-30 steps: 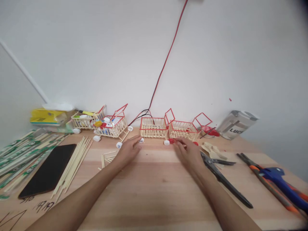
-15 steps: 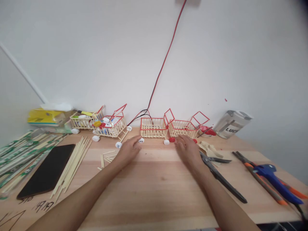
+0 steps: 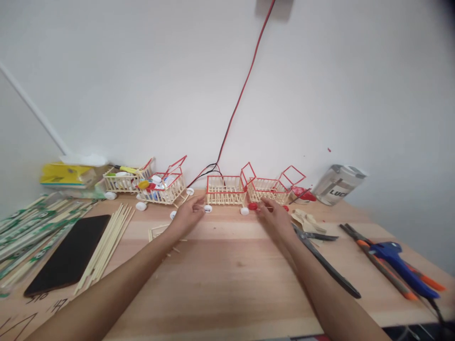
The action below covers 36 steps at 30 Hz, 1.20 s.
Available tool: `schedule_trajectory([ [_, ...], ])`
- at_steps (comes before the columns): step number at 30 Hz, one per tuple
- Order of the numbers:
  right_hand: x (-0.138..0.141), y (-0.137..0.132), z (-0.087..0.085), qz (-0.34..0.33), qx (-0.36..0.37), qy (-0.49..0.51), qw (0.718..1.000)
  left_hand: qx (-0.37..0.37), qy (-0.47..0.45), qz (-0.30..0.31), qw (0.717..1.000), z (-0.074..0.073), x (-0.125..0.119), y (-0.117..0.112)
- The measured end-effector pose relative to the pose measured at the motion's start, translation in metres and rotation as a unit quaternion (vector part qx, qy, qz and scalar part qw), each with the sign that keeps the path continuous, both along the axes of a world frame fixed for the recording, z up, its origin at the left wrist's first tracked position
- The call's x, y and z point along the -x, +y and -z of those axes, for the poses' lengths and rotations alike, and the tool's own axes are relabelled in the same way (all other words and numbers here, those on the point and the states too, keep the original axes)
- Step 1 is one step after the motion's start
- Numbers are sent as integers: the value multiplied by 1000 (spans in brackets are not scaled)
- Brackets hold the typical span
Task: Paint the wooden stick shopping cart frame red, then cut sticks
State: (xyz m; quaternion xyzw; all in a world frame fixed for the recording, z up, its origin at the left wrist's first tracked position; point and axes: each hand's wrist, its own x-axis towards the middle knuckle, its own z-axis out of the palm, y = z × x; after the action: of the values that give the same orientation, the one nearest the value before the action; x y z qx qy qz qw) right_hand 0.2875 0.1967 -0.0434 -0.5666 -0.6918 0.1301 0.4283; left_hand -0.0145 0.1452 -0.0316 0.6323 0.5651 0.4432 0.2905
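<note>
With left hand (image 3: 190, 213), beside white wheel (image 3: 208, 208) of miniature stick cart (image 3: 225, 197), fingers slightly parted; can't tell if pinching. With right hand (image 3: 275, 215), at lower front of red-wheeled cart (image 3: 269, 195), fingers bent; can't tell if gripping. On wooden table (image 3: 231, 279): both carts, side by side.

The left forearm (image 3: 131, 270) partly hides short sticks (image 3: 156, 230) left of centre. Whether the right hand (image 3: 275, 219) touches the cart (image 3: 268, 195) right of centre is unclear. Wrapped sticks (image 3: 33, 232) run off the left edge.
</note>
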Motion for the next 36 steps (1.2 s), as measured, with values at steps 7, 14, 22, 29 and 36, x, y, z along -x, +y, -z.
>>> schedule_trajectory([
  [7,-7,2,-5,-28,37,36,998,36,7,-1,999,-10,-2,5],
  [14,-6,1,-3,-8,40,19,999,3,36,5,999,-9,-12,6],
  [22,-7,2,-5,41,46,-36,997,-12,44,33,998,-6,-22,14],
  [29,-9,-7,-10,73,47,-87,992,-4,33,50,998,-3,-27,15],
  [36,-6,-23,-23,66,21,-164,984,-11,56,20,998,-1,-26,15],
])
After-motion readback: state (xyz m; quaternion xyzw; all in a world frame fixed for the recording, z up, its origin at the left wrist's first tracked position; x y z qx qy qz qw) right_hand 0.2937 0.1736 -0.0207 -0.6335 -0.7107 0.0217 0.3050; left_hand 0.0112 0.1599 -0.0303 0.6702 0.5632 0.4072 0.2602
